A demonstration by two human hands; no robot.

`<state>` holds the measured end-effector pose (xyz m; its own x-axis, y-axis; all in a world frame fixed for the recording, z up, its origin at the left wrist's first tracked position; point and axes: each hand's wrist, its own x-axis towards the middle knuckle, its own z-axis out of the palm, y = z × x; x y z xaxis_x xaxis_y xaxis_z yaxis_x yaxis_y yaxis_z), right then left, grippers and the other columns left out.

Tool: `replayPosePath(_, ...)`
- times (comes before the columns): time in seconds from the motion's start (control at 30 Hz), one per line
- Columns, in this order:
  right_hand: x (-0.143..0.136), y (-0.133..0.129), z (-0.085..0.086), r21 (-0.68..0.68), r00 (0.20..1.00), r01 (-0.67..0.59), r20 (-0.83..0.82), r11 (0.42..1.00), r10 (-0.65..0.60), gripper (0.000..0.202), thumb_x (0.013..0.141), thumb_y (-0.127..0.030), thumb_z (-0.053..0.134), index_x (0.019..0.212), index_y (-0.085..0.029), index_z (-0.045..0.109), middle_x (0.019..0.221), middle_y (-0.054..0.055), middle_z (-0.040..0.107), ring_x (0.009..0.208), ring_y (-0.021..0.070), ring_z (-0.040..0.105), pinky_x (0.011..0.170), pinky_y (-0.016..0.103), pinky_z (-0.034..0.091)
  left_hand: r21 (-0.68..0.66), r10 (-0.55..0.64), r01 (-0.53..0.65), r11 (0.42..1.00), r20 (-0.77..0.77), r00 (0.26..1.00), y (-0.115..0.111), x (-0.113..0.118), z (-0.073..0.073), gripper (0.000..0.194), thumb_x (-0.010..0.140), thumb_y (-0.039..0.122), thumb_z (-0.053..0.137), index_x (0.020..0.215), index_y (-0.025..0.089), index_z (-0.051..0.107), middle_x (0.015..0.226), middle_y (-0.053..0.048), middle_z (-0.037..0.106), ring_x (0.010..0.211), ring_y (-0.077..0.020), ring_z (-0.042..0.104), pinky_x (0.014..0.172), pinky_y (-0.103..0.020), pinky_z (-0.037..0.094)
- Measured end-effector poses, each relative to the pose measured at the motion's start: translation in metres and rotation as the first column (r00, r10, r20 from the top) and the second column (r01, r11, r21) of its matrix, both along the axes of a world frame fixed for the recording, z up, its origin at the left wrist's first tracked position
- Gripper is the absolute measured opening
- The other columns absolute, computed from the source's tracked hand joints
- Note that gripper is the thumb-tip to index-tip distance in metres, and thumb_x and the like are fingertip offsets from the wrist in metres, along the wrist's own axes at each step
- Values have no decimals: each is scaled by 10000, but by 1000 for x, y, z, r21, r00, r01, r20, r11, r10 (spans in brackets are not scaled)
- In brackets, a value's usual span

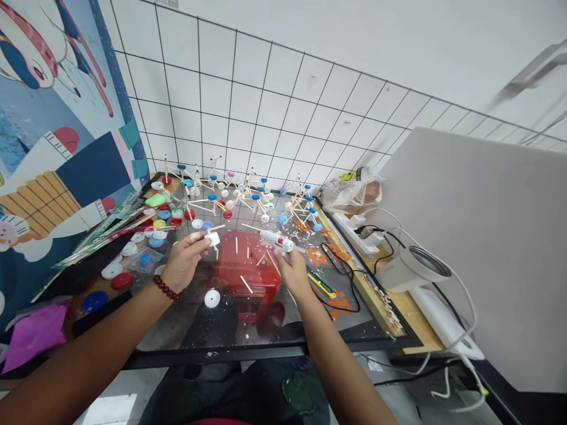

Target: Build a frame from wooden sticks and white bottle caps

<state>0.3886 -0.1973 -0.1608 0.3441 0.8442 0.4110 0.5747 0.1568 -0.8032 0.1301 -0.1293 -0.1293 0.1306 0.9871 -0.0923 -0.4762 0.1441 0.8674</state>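
Note:
My left hand (182,263), with a beaded bracelet at the wrist, pinches a white bottle cap (213,239) that has short wooden sticks joined to it. My right hand (293,273) is closed around a white hot glue gun (273,238), whose nozzle side points left toward the cap without touching it. Between and below the hands, several loose wooden sticks (246,284) are scattered on the glass tabletop (177,332). Another white cap (212,298) lies nearer to me.
Stick-and-cap structures (254,192) stand along the back. Loose coloured caps (122,280) and a purple packet (38,336) lie at left. A yellow-green utility knife (322,284), black cable (354,283) and white power strip (357,231) are at right. A red stool (248,265) shows through the glass.

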Motion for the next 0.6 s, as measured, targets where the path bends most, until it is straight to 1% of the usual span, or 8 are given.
replayPosePath(0.13, 14, 18, -4, -64, 994, 75, -79, 995, -80, 381, 809, -435, 611, 1092, -185, 661, 1035, 95, 733, 911, 254, 658, 857, 403, 496, -3, -6, 6, 1000, 7, 1000, 1, 0, -1, 362, 511, 243, 879, 827, 150, 731, 791, -13, 687, 687, -110, 590, 595, -223, 439)
replayPosePath(0.27, 25, 22, -3, -125, 985, 121, -105, 985, -134, 371, 789, -424, 610, 1064, -179, 652, 1011, 82, 735, 874, 238, 650, 838, 392, 492, -11, -8, 8, 1000, 8, 1000, 3, -1, -4, 376, 506, 246, 886, 837, 149, 736, 811, -12, 694, 691, -100, 592, 604, -212, 441)
replayPosePath(0.43, 22, 25, -3, -148, 993, 87, -63, 985, -97, 323, 777, -390, 613, 1024, -186, 651, 1003, 79, 729, 892, 242, 637, 863, 402, 473, 1, -22, 22, 1000, 3, 1000, 4, -2, -6, 376, 513, 260, 889, 840, 147, 740, 819, -22, 701, 703, -107, 599, 610, -215, 448)
replayPosePath(0.6, 7, 41, 1, -135, 994, 38, -92, 990, -51, 300, 788, -345, 616, 1037, -178, 638, 1034, 72, 725, 908, 218, 645, 869, 374, 486, -11, -28, 28, 1000, 8, 1000, 2, -2, -4, 414, 482, 278, 909, 841, 152, 744, 807, -16, 700, 703, -103, 595, 605, -201, 450)
